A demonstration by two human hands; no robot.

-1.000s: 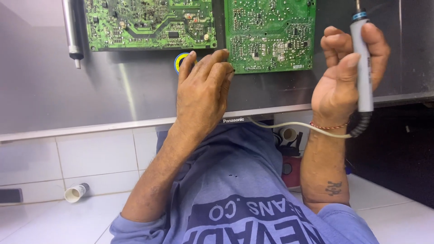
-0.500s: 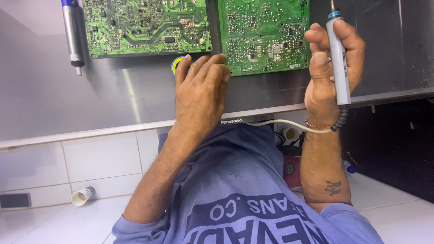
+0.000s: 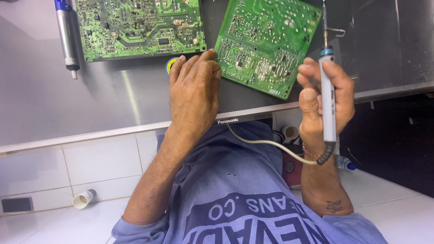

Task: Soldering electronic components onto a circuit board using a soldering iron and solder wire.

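Right hand (image 3: 326, 101) closed around a soldering iron (image 3: 328, 97), long axis upright, tip pointing toward the desk's far edge. Left hand (image 3: 194, 92) flat, fingers loosely together, holding nothing, fingertips touching the near corner of the tilted circuit board (image 3: 266, 43). Board lies just left of the iron; left hand nearer.

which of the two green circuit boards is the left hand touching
The tilted right-hand board: the left hand has its fingertips at that board's lower-left corner. The squarer left-hand board lies just clear of them.
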